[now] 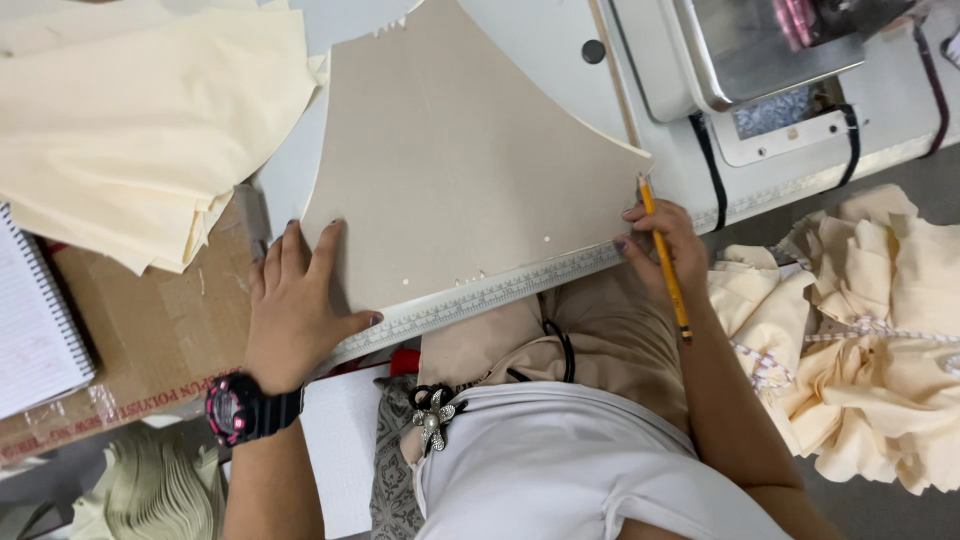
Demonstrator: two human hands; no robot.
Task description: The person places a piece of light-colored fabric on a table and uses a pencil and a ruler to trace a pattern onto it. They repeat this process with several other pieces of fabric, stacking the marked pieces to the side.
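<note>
The left hand (297, 305) lies flat, fingers spread wide, pressing down the lower left corner of a grey card pattern (460, 160) on the counter (545, 45). The right hand (665, 245) grips one yellow pencil (663, 258), its tip at the pattern's right corner, at the counter's near edge. One pale ruler (490, 295) runs along that near edge, under the pattern's lower side, between the two hands.

One flat brown box (150, 330), printed with red letters along its near edge, sits at the counter's left end beside the left hand. One spiral notebook (35, 320) lies on its left part. One stack of cream cloth (140, 120) covers the far left corner, overlapping the box. One sewing machine (770, 70), with a metal plate, stands at the far right corner.

Off the counter's right edge lies a heap of cream cloth pieces (880, 330). One black and pink watch (240, 408) is on the left wrist.
</note>
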